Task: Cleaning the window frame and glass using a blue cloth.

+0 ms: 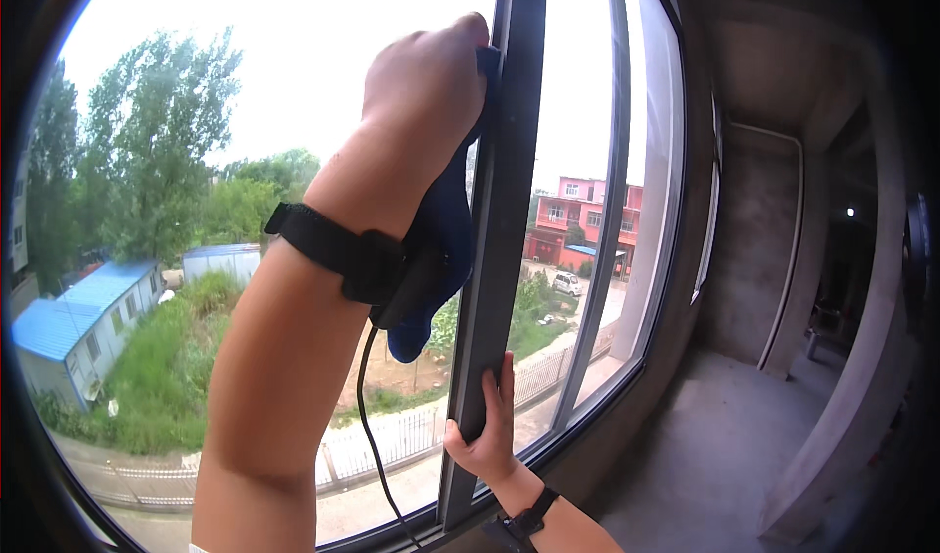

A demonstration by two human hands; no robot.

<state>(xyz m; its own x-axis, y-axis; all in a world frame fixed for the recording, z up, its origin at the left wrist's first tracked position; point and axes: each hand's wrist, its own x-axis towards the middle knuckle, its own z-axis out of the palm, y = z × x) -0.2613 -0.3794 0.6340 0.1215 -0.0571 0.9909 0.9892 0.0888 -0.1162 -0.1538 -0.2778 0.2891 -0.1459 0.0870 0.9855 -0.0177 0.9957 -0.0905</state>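
Observation:
My left hand (428, 75) is raised high, its fingers closed on a dark blue cloth (452, 222) at the upright bar of a grey window frame (504, 181). The cloth hangs down behind my left wrist along the bar's left side; its lower end dangles free. Lower on the same bar, my right hand (490, 440) grips it, thumb on the left side and fingers reaching up the right side. Part of the left fingers is hidden by the hand itself. Each wrist wears a black strap, and a thin black cable (364, 406) hangs from the left one.
More window bars (612, 161) stand to the right. Outside, far below, are a fence (392, 445), blue-roofed sheds (73, 318), trees, a white van and a red building (578, 215). Indoors at right are a bare concrete floor (695, 435), a wall with a pipe, and a pillar.

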